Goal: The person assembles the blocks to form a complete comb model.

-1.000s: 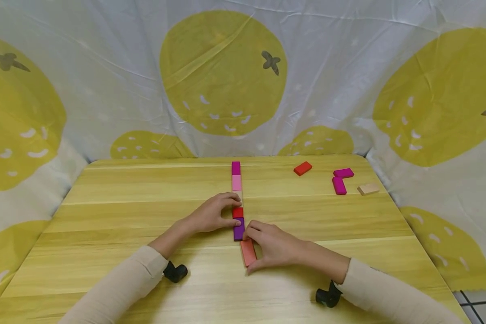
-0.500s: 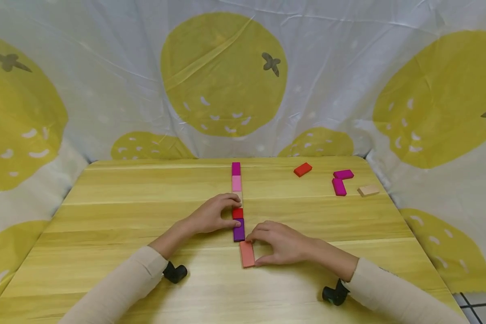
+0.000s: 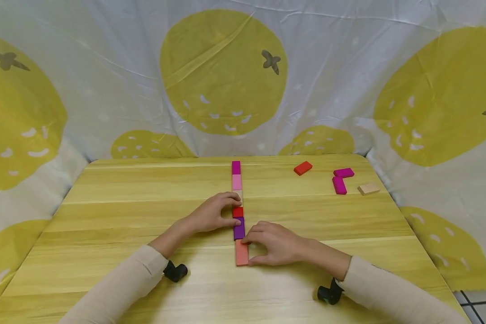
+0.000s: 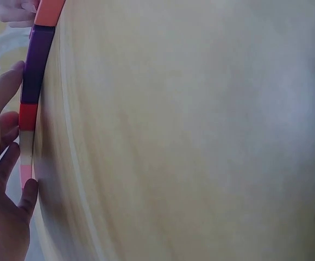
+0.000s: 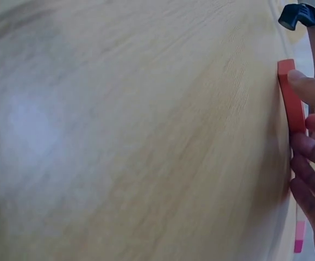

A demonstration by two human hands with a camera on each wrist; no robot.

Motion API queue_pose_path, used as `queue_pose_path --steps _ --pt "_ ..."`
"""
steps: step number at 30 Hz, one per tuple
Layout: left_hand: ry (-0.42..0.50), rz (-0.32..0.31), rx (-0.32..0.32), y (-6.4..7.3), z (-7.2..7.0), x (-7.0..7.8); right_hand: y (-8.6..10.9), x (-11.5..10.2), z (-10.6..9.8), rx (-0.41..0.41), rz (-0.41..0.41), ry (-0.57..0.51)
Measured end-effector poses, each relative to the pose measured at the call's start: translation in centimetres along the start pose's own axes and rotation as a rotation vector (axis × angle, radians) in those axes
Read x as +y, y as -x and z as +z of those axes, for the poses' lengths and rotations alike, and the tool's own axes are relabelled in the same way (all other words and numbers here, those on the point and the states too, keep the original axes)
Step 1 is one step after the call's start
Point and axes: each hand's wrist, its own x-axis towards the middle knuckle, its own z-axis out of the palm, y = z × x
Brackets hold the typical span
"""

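A row of flat rectangular blocks runs from front to back on the wooden table. At its near end my right hand (image 3: pixel 277 244) holds a salmon-orange block (image 3: pixel 241 253), with the thumb by its near right corner and the index finger by its far right corner. Beyond it lie a purple block (image 3: pixel 239 229), a red block (image 3: pixel 237 212), a partly covered beige block (image 3: pixel 237 192), a pink block (image 3: pixel 236 182) and a magenta block (image 3: pixel 236 167). My left hand (image 3: pixel 211 213) rests along the row, thumb touching the purple block and fingers at the beige one.
A loose red block (image 3: pixel 303 168) lies at the back right of the wooden table (image 3: pixel 146 288). Farther right are two magenta blocks (image 3: pixel 339 185) and a beige block (image 3: pixel 368 189). Behind the table hangs a fruit-patterned curtain (image 3: pixel 328 90).
The salmon-orange block has moved left and straightened, so it now lines up under the purple block. My right hand has shifted left with it. My left hand stays in place.
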Motion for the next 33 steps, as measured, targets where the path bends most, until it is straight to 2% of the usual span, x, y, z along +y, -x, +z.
queue_pose_path --steps 33 --pt "0.000 -0.014 -0.010 -0.09 -0.10 -0.15 -0.56 -0.14 0.32 -0.003 0.022 0.043"
